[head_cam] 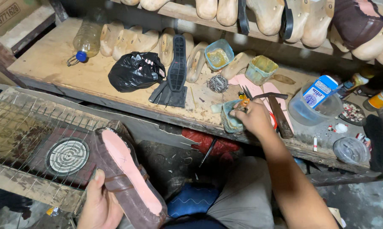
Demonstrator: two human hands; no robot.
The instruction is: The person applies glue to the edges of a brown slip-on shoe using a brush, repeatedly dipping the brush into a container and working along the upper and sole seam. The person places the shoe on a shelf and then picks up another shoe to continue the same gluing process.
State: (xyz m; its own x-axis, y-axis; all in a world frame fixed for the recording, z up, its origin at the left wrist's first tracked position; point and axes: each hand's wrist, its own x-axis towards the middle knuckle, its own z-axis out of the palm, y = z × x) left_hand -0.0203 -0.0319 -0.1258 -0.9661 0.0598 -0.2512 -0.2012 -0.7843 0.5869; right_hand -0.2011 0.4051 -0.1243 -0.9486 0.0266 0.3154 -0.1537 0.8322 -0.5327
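My left hand (99, 203) grips a brown shoe upper stretched on a last (128, 178), its pink insole facing up, at the lower left. It hovers beside a wire-mesh frame with a round coil heater (67, 156). My right hand (255, 116) reaches to the wooden bench edge and holds a small orange-handled tool (242, 101) over a bluish glue container (229, 116). A hammer (279, 114) lies just right of that hand, on pink insole cut-outs (255, 87).
On the wooden bench (51, 59) lie a black plastic bag (135, 71), a black sole (177, 63), a plastic bottle (86, 40), wooden lasts (128, 40), two glue cups (219, 54) and a clear tub with a blue box (316, 104). More lasts hang on the shelf above.
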